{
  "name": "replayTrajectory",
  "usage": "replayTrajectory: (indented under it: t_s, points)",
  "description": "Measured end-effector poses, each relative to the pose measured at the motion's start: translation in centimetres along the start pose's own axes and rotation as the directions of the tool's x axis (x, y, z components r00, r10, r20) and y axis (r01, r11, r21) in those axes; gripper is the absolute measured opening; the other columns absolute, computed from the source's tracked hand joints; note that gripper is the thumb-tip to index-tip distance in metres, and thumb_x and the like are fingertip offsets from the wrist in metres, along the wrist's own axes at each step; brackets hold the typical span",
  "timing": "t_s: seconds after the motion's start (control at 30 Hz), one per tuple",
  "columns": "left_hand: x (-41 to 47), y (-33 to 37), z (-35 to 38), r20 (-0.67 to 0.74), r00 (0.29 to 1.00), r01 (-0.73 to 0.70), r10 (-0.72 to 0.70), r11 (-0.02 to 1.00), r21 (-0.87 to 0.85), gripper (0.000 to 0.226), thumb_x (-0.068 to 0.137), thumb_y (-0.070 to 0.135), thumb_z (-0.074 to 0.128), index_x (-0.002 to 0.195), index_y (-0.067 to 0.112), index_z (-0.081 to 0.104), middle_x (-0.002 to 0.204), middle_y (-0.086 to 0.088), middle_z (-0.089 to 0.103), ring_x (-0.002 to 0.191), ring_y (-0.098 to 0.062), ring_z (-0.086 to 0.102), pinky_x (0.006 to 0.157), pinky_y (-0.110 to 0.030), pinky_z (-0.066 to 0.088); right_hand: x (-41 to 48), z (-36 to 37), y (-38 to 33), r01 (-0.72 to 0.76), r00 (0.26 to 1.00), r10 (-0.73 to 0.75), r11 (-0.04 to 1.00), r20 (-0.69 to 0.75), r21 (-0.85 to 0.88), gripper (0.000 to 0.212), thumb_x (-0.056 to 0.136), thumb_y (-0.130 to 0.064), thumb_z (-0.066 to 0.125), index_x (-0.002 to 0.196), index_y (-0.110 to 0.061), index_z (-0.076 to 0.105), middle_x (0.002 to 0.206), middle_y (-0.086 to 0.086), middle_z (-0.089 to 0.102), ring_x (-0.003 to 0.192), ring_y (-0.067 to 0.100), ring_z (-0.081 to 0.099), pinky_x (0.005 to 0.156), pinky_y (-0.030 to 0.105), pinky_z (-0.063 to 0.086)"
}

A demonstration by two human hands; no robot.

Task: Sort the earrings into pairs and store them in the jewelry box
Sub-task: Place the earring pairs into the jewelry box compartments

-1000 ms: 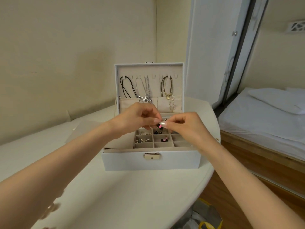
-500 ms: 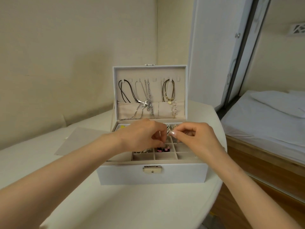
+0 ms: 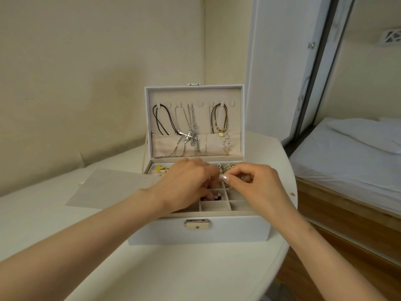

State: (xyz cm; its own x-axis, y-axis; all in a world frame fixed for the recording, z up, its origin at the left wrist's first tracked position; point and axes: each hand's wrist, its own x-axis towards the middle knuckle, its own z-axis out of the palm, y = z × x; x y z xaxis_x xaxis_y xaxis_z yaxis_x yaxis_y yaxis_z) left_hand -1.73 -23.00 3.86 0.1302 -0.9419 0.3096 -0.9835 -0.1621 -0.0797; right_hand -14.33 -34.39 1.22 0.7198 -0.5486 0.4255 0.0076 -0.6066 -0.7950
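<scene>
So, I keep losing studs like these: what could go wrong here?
The right hand pinches what looks like a tiny earring over the jewelry box's small compartments; a slip could land it in the wrong one. The left hand covers several compartments, so pairs may get mismatched unseen.

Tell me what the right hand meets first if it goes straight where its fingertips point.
The right hand points leftward, likely meeting the left hand first, above the jewelry box; depth unclear.
</scene>
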Motion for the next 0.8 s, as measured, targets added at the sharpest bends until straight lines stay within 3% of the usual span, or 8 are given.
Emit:
replayTrajectory:
  t_s: [0.17, 0.27, 0.37, 0.43, 0.53, 0.6, 0.67, 0.8]
  points:
    - [-0.2, 0.2, -0.4, -0.005, 1.000, 0.027, -0.027, 0.999, -0.045, 0.011, 0.083, 0.032, 0.063, 0.089, 0.025, 0.058, 0.084, 0.013, 0.052, 0.095, -0.011, 0.050, 0.062, -0.023, 0.022, 0.0, 0.1, 0.0, 0.019, 1.000, -0.019, 0.999, -0.003, -0.036, 0.006, 0.081, -0.017, 0.070, 0.077, -0.020, 0.074, 0.071, -0.011, 0.067, 0.061, 0.006, 0.053, 0.059, 0.015, 0.044]
    - [-0.9, -0.4, -1.0, -0.031, 0.998, 0.048, -0.050, 0.997, -0.059, 0.007, 0.086, 0.027, 0.060, 0.093, 0.028, 0.061, 0.089, 0.015, 0.057, 0.088, -0.005, 0.043, 0.069, -0.024, 0.027, -0.1, -0.1, -0.1, 0.056, 0.998, -0.056, 0.996, 0.002, -0.075, 0.010, 0.083, -0.014, 0.068, 0.082, -0.022, 0.073, 0.076, -0.014, 0.065, 0.068, 0.003, 0.052, 0.063, 0.010, 0.042]
    - [-2.1, -1.1, -2.1, -0.059, 0.997, 0.051, -0.058, 0.992, -0.113, 0.001, 0.086, 0.030, 0.061, 0.086, 0.030, 0.060, 0.080, 0.019, 0.051, 0.079, -0.003, 0.042, 0.071, -0.026, 0.037, -0.5, -0.6, -0.5, 0.122, 0.992, -0.117, 0.984, 0.045, -0.129, 0.008, 0.080, -0.019, 0.069, 0.081, -0.027, 0.072, 0.078, -0.013, 0.062, 0.073, 0.002, 0.050, 0.063, 0.010, 0.039]
    - [-3.2, -1.3, -2.8, -0.032, 0.998, 0.041, -0.046, 0.990, -0.134, 0.015, 0.082, 0.046, 0.059, 0.079, 0.031, 0.058, 0.073, 0.019, 0.051, 0.073, -0.001, 0.044, 0.065, -0.021, 0.036, -1.1, -1.0, -0.9, 0.160, 0.975, -0.131, 0.975, 0.180, -0.153, 0.003, 0.074, -0.035, 0.072, 0.076, -0.033, 0.071, 0.075, -0.014, 0.060, 0.078, 0.002, 0.049, 0.065, 0.015, 0.038]
    - [-5.5, -1.0, -3.4, 0.005, 1.000, -0.011, 0.012, 0.999, -0.037, 0.047, 0.067, 0.074, 0.042, 0.074, 0.030, 0.056, 0.071, 0.018, 0.054, 0.069, 0.002, 0.043, 0.060, -0.010, 0.027, -2.4, -1.1, -1.3, 0.255, 0.930, -0.169, 0.936, 0.326, -0.242, 0.022, 0.061, -0.056, 0.070, 0.074, -0.039, 0.065, 0.078, -0.015, 0.058, 0.083, 0.004, 0.048, 0.074, 0.023, 0.040]
    - [-7.1, -0.8, -3.1, -0.022, 0.997, -0.067, 0.071, 0.988, 0.142, 0.048, 0.063, 0.076, 0.041, 0.072, 0.030, 0.054, 0.069, 0.017, 0.056, 0.067, -0.004, 0.049, 0.058, -0.014, 0.024, -3.1, -0.6, -1.4, 0.340, 0.907, -0.214, 0.881, 0.362, -0.330, 0.026, 0.065, -0.050, 0.074, 0.082, -0.032, 0.065, 0.082, -0.015, 0.055, 0.083, 0.004, 0.046, 0.078, 0.021, 0.035]
    - [-8.1, -0.6, -2.8, -0.049, 0.993, -0.093, 0.111, 0.956, 0.277, 0.042, 0.060, 0.070, 0.057, 0.072, 0.030, 0.052, 0.068, 0.015, 0.056, 0.066, -0.011, 0.055, 0.059, -0.020, 0.022, -3.4, 0.1, -1.3, 0.381, 0.901, -0.250, 0.848, 0.355, -0.369, 0.023, 0.071, -0.035, 0.077, 0.087, -0.024, 0.065, 0.085, -0.014, 0.052, 0.083, 0.004, 0.044, 0.078, 0.020, 0.030]
    - [-8.3, -0.8, -2.9, -0.041, 0.991, -0.106, 0.124, 0.945, 0.310, 0.047, 0.045, 0.053, 0.083, 0.064, 0.026, 0.049, 0.064, 0.013, 0.053, 0.062, -0.014, 0.056, 0.060, -0.025, 0.018, -3.6, 0.7, -1.2, 0.359, 0.912, -0.278, 0.896, 0.300, -0.262, 0.017, 0.070, -0.015, 0.078, 0.078, -0.013, 0.064, 0.080, -0.014, 0.050, 0.078, 0.004, 0.046, 0.072, 0.024, 0.040]
